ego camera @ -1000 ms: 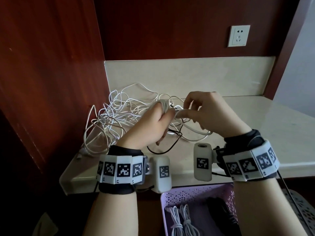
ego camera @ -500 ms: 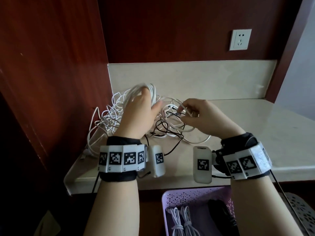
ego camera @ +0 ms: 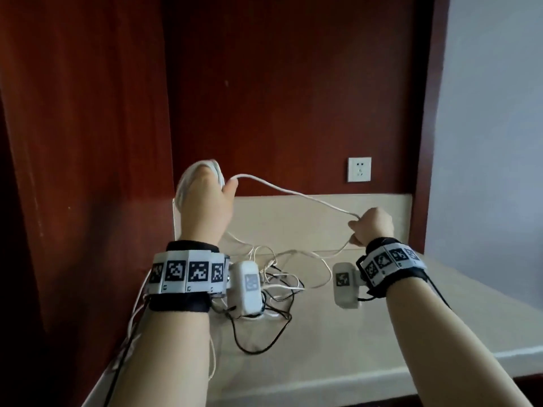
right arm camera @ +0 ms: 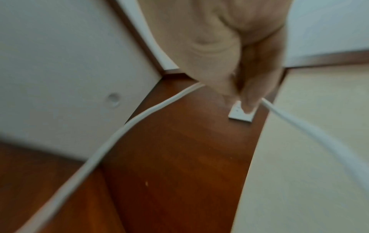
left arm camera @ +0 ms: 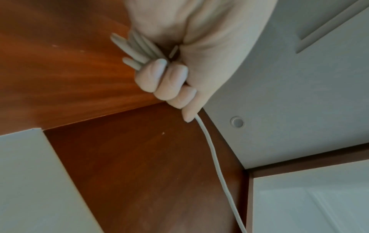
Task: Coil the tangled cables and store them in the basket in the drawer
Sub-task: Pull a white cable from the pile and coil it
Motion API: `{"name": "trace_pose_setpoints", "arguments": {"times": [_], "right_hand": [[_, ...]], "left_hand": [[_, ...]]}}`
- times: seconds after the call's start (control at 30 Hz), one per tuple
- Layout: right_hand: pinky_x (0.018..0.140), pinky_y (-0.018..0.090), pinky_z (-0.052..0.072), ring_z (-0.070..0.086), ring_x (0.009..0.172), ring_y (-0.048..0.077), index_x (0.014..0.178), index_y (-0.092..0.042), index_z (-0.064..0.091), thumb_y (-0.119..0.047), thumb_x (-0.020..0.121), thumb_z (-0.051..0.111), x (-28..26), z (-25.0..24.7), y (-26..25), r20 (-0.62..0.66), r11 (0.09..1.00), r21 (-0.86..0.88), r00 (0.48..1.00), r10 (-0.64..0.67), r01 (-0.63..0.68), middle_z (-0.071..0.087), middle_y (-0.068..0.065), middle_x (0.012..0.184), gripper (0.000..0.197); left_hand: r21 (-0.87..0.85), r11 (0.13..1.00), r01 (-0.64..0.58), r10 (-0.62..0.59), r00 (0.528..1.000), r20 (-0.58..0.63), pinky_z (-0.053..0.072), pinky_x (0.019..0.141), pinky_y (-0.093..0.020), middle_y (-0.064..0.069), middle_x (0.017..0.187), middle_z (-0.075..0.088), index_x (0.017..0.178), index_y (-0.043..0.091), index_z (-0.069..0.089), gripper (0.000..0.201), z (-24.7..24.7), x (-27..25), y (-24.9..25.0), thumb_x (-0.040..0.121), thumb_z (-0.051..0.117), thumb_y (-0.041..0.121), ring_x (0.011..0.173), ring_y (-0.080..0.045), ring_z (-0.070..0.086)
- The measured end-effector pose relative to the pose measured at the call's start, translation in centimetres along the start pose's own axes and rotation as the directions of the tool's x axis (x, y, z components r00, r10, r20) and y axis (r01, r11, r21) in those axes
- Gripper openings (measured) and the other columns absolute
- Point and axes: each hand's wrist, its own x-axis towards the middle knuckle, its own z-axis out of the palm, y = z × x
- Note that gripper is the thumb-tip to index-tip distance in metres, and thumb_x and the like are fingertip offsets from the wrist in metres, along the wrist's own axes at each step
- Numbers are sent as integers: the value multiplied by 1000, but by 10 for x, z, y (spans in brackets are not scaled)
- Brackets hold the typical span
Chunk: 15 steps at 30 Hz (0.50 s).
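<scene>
While the left hand clenches the white coil mid-frame and the right hand pinches the cable, the black wire tangled below on the desk could snag the pull.

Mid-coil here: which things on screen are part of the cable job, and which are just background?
Part of the job:
- white cable, strung between both hands
- left hand, gripping the coiled loops
- right hand, pinching the cable
- tangle of white and black cables on the counter

Just there:
- wall socket
- wood panelling
</scene>
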Motion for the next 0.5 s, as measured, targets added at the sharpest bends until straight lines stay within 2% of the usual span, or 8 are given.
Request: {"name": "trace_pose_setpoints", "arguments": {"times": [0.07, 0.1, 0.17, 0.23, 0.3, 0.37, 0.43, 0.5], "right_hand": [[61, 25, 57, 68, 61, 15, 94, 0, 65, -8, 86, 58, 12, -3, -9, -142, 978, 207, 988, 51, -21, 69, 8, 63, 13], [74, 29, 55, 67, 78, 20, 101, 0, 65, -6, 86, 56, 17, -5, -15, -230, 963, 268, 972, 45, 19, 69, 11, 81, 18], [81, 25, 43, 60, 99, 26, 109, -3, 64, -1, 89, 43, 17, -15, -39, -436, 913, 347, 899, -48, 217, 65, 13, 103, 29], [86, 16, 39, 57, 109, 21, 117, -5, 63, 2, 91, 39, 8, -30, -76, -521, 785, 402, 823, -228, 472, 62, 10, 116, 36], [84, 8, 40, 59, 100, 6, 121, -4, 62, 1, 94, 44, -2, -38, -114, -466, 653, 468, 794, -389, 595, 64, 0, 111, 33], [78, 12, 45, 60, 79, -4, 119, 4, 60, -1, 95, 48, -4, -32, -138, -273, 602, 606, 846, -458, 521, 70, -9, 88, 28], [75, 23, 45, 60, 72, 5, 121, 9, 55, -2, 95, 47, 0, -15, -138, 13, 728, 610, 916, -402, 311, 69, -10, 74, 29], [68, 27, 45, 61, 79, 21, 122, 8, 54, -10, 96, 48, 1, 5, -116, 208, 917, 339, 933, -292, 211, 67, 9, 96, 32]], "left_hand": [[63, 997, 48, -59, 980, 190, 24, 63, -24, 0, 75, 48, 72, 14, 44, 30, 5, -7, 1, 92, 59, 31, 75, -21, 46], [119, 991, 57, -93, 941, 326, 27, 64, -27, 1, 73, 46, 70, 16, 41, 32, 9, -13, 0, 93, 57, 32, 76, -23, 47], [166, 984, 58, -146, 796, 588, 32, 63, -28, 1, 71, 48, 74, 16, 43, 29, 16, -26, -4, 94, 55, 34, 73, -22, 50], [108, 986, 124, -163, 664, 730, 36, 60, -28, -2, 75, 55, 82, 14, 48, 27, 23, -36, -10, 94, 54, 36, 69, -21, 53], [104, 980, 168, -188, 636, 748, 38, 66, -29, -4, 85, 57, 87, 13, 48, 28, 29, -39, -16, 94, 53, 40, 80, -24, 56], [94, 973, 213, -215, 668, 712, 38, 68, -30, -4, 82, 56, 82, 14, 45, 29, 31, -38, -20, 94, 52, 40, 79, -23, 57], [-15, 940, 341, -234, 676, 699, 36, 58, -28, 0, 63, 51, 73, 15, 40, 30, 28, -36, -22, 94, 53, 33, 55, -18, 49], [-158, 843, 515, -259, 645, 719, 29, 45, -21, 4, 48, 43, 72, 15, 40, 28, 23, -37, -23, 95, 54, 23, 36, -13, 35]]}}
